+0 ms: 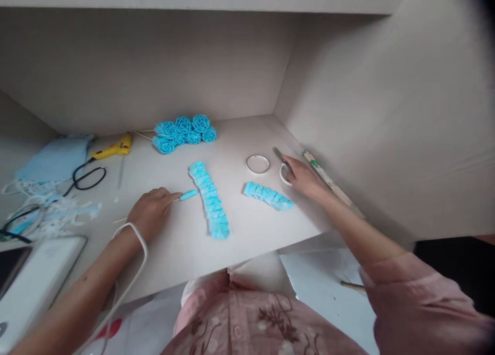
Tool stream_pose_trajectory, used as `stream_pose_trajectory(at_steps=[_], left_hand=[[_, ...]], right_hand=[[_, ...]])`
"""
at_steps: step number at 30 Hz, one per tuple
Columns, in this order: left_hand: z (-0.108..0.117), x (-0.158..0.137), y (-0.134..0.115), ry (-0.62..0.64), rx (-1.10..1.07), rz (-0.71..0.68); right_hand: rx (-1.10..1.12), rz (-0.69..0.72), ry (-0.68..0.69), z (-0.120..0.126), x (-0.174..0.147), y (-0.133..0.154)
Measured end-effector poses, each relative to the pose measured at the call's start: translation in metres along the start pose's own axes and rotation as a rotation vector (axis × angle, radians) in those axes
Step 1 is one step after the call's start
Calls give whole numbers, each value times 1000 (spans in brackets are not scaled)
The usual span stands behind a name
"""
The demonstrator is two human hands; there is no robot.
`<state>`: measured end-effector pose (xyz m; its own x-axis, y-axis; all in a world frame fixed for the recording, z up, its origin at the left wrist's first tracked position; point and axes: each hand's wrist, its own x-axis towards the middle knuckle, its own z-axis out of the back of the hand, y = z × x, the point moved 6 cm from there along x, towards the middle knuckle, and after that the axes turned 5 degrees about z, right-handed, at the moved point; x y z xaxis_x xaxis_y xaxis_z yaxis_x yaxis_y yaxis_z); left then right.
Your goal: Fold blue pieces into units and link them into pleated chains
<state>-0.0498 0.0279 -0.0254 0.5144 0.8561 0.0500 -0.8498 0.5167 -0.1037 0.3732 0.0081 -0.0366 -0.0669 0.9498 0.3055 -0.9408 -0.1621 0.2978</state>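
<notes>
My left hand (150, 210) pinches a thin wooden stick (176, 199) whose end is wrapped in blue material (188, 195). That wrapped end points at a long pleated blue strip (210, 203) lying on the table. My right hand (303, 177) is closed on a pair of scissors (279, 154), blades pointing away from me; part of the handle is hidden by the fingers. A white loop (284, 173) shows beside these fingers; whether it belongs to the scissors I cannot tell. A shorter pleated blue strip (268, 195) and a thin white ring (258, 164) lie near the right hand.
Several blue rolled flowers (183, 132) on sticks lie at the back. Leftward are a yellow glue gun (114, 148) with a black cord, blue face masks (56, 156), white scraps (67, 210) and a white device (46, 272). A long narrow packet (327, 177) lies along the right wall.
</notes>
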Motion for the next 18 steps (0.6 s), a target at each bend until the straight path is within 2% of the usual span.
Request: stream_pose_trajectory(at_steps=[3,4,6,8,9,10,12,14,16,18], left_hand=[[0,-4,8,12,45,29],[4,-9,8,-25,60,43],[19,-27,-1,-178,51,56],[36,-61,-24,-329,-56,8],[42,-80,-39,-362,-137,-46],[43,-99,-55,-335,-259,-96],[29,-129,-84,-111,-526,-156],[0,-144,-107,204,-784,-155],[-36,-144,-116,482,-984,-27],[-68,-143,-118,664,-1112,112]], right_hand=[[-44,18,-30,6,20,9],[-36,19,-53,9,26,15],[19,34,-41,10,38,29],[123,86,73,7,51,46],[171,120,174,4,56,54],[199,148,291,1,59,60],[217,176,457,-1,65,66],[202,191,542,-1,68,65],[187,207,576,-3,70,61],[164,213,555,-7,69,57]])
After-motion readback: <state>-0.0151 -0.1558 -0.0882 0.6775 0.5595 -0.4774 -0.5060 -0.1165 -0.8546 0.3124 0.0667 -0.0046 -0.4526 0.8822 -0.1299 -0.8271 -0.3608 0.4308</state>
